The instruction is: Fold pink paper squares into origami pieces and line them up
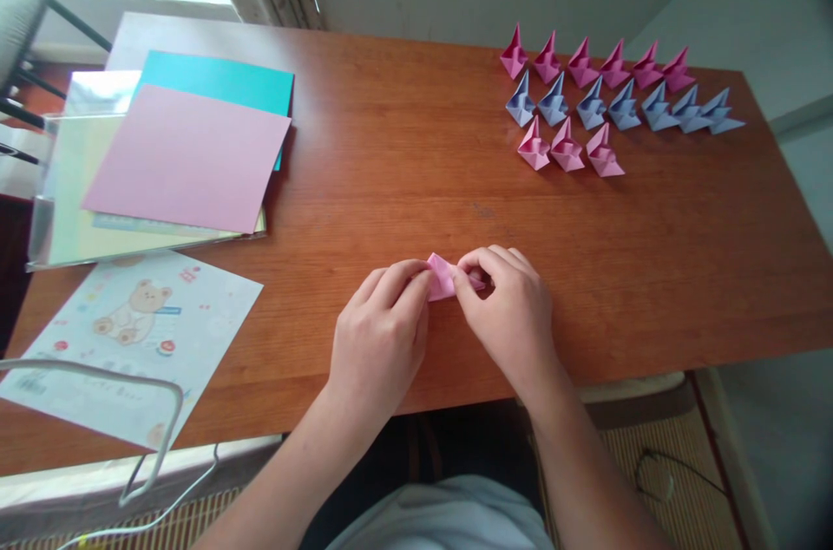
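A small folded piece of pink origami paper is held low over the front middle of the wooden table. My left hand pinches its left end between thumb and fingers. On the other side, my right hand grips the right part, with a narrow pink tip showing past the thumb. The fingers hide much of the fold. Farther back stand finished folded paper figures in rows: dark pink ones behind, blue ones in the middle, and three lighter pink ones in front.
At the left lie a pink sheet, a teal sheet and a clear folder of papers. Nearer is a sheet printed with a bear. A white cable-like bar crosses the lower left corner. The wooden table ends close to my body.
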Tool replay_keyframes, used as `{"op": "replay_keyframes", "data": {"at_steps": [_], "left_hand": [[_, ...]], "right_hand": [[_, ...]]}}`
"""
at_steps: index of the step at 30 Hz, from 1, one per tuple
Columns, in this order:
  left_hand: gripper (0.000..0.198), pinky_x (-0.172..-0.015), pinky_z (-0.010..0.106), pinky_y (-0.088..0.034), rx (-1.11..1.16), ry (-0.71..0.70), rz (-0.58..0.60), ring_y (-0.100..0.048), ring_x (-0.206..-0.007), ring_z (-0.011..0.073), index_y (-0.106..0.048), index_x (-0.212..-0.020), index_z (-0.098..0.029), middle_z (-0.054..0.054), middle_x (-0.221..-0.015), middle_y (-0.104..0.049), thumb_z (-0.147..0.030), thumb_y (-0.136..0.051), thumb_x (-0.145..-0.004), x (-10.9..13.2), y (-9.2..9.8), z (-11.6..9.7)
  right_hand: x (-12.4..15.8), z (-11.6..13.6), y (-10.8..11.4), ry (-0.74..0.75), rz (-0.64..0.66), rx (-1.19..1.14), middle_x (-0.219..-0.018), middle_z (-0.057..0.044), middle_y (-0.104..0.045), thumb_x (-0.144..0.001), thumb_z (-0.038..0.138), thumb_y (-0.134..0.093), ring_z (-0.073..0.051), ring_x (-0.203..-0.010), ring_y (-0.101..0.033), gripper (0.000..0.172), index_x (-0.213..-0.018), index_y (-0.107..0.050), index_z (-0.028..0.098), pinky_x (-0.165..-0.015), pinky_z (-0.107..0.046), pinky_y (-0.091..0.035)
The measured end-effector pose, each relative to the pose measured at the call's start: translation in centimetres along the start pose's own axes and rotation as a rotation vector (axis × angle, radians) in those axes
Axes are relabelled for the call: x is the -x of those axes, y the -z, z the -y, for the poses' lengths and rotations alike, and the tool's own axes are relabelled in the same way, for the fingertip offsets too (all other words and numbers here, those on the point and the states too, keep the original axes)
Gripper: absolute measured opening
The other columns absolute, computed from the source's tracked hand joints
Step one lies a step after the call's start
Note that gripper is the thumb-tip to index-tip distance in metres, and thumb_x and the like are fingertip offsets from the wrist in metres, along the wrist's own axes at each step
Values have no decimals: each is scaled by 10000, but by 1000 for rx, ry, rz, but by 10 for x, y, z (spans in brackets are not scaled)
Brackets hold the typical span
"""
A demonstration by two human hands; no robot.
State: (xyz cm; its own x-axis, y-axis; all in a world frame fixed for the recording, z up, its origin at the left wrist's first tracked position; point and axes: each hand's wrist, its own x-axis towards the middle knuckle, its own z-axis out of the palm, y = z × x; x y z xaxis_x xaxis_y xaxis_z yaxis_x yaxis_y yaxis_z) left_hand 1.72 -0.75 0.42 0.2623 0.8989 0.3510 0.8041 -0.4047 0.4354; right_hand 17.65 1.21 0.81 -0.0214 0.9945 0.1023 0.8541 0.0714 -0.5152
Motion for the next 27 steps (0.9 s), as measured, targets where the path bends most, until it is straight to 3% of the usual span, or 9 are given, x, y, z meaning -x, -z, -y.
{"op": "replay_keyframes", "data": {"at_steps": [12,19,27], "left_hand": [[223,-886,352,-577,-35,-53,36,-672,-990,227,-704,-1095,-138,93,-1155,-743,-77,-543,-953,2,0,1],[377,-1005,433,-502,-129,-187,74,-617,-1226,298,-644,-1289,-106,128,-1387,-674,-90,-562,-921,21,4,-12],[489,-1095,425,-415,-187,-181,156,-551,-1365,314,-541,-1425,-33,175,-1529,-538,-146,-548,-949,23,0,-18]], "right_hand": [[0,3,-3,-29,-34,41,-686,-8,-616,-944,375,-678,-194,-711,-514,336,-673,-536,236,-662,-322,-346],[-1,3,-3,-35,-27,45,-694,2,-620,-916,274,-680,-199,-730,-521,275,-679,-545,240,-659,-330,-348],[-1,4,-4,-43,-13,56,-712,-5,-643,-935,302,-659,-205,-742,-529,279,-686,-549,243,-675,-334,-364]]}}
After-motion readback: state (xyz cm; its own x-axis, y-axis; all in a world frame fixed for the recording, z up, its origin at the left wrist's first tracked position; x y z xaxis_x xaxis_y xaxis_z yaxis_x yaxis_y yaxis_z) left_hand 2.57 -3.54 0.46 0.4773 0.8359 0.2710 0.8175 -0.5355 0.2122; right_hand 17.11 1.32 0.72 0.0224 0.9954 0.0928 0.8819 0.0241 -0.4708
